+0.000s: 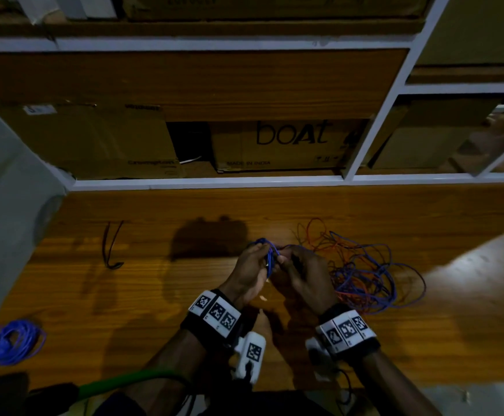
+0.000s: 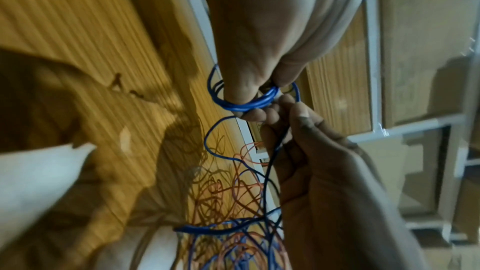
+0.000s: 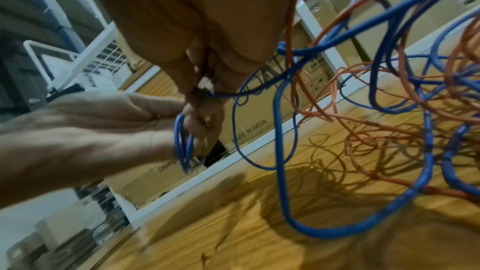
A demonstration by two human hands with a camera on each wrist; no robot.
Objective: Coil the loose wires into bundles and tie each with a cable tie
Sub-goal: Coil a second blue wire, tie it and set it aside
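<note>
Currently left hand (image 1: 249, 273) grips small blue wire coil (image 2: 246, 103); right hand (image 1: 306, 271) pinches its trailing strand. Loose blue-orange tangle (image 1: 361, 274) lies toward tabletop (image 1: 154, 295) right edge; 1 finished blue bundle (image 1: 16, 340) near left edge.

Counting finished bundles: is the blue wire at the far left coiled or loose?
Coiled: the blue wire lies in a compact ring on the table. A tie on it cannot be made out.

Small blue wire coil (image 2: 244, 104) held above table; blue-orange tangle (image 1: 364, 274) right; black cable ties (image 1: 111, 247) left.
</note>
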